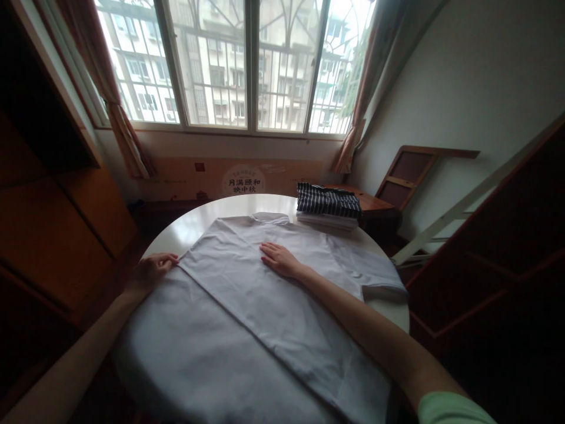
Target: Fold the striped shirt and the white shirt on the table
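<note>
A pale grey-white shirt [247,282] lies spread over a round white table [176,227], its collar at the far side. A short sleeve [375,271] sticks out to the right. From the left, a long edge of cloth runs slantwise down towards the lower right. My left hand [154,271] is closed at the table's left side, its thumb and forefinger pinching the shirt's edge there. On the upper middle of the shirt my right hand [280,259] rests flat, palm down, with its fingers stretched out. The shirt's near end hangs over the table edge.
At the table's back right, a black-and-white striped folded garment [329,200] sits on folded white cloth [326,220]. Behind it are a wooden chair [408,171] and a brown wooden surface [375,201]. A long printed box [176,176] stands under the window.
</note>
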`<state>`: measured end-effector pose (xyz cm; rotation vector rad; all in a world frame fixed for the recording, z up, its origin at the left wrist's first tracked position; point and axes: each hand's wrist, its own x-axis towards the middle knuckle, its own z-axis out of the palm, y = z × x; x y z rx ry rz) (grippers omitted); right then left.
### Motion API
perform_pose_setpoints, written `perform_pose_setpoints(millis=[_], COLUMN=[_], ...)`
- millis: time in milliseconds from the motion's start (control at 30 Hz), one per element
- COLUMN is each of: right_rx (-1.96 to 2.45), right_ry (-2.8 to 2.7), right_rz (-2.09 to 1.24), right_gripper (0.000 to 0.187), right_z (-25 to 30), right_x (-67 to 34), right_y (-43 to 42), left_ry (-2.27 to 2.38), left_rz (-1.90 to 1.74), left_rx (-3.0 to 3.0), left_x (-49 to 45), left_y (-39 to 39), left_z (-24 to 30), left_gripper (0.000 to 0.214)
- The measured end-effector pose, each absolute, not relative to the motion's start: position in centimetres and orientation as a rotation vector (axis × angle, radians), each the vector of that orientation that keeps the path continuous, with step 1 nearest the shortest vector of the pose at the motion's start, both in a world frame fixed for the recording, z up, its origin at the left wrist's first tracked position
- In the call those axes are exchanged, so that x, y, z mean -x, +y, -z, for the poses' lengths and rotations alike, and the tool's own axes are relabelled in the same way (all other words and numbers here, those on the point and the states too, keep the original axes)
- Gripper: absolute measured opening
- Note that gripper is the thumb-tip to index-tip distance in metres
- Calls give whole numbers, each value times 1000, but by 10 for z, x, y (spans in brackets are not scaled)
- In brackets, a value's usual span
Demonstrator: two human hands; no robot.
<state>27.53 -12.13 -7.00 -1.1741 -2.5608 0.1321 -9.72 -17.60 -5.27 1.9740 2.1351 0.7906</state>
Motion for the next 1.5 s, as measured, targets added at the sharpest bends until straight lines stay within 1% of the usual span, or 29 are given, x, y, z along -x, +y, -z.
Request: perform_pose_setpoints(millis=[233, 433, 567, 833, 933, 1067, 1200, 1267, 1333, 1433, 1500], right_rx=[1537, 1873, 2008, 2161, 2039, 1741, 1600, 1682, 1852, 2111, 2181], right_ry=[-2486, -2305, -2194, -1943, -1921, -2001, -2071, -2042, -1974, -1883, -1837], right_rz=[-30, 22, 71, 303, 241, 147, 263, 380, 465, 446, 416], right_gripper=[55, 56, 56, 40, 37, 32, 25, 19, 13, 7, 7], right_z=[71, 74, 74, 70, 71, 73, 70, 66, 63, 61, 62], right_x=[-354, -429, -450, -416, -414, -427, -446, -454, -457, -454, -452], right_y=[-129, -132, -131, -132, -132, -139, -157, -171, -188, -221, -245], left_ry=[2100, 2113, 2136, 2161, 2156, 2136, 2130, 2120, 2134, 2158, 2165], left_rz=[-738, -710, -734, -701, -723, -735, -690, -666, -649, -635, -633], left_rx=[-1973, -2020, -2065, -2157, -2176, -2180, -2172, -2169, -2158, -2137, -2138], left_x=[99, 101, 99, 94, 96, 99, 96, 93, 91, 89, 89], left_y=[-174, -173, -174, -176, -175, -173, -177, -179, -181, -182, -181], left_z=[55, 55, 55, 51, 54, 57, 52, 48, 44, 43, 45], left_gripper=[24, 27, 27, 26, 26, 25, 26, 27, 28, 27, 26])
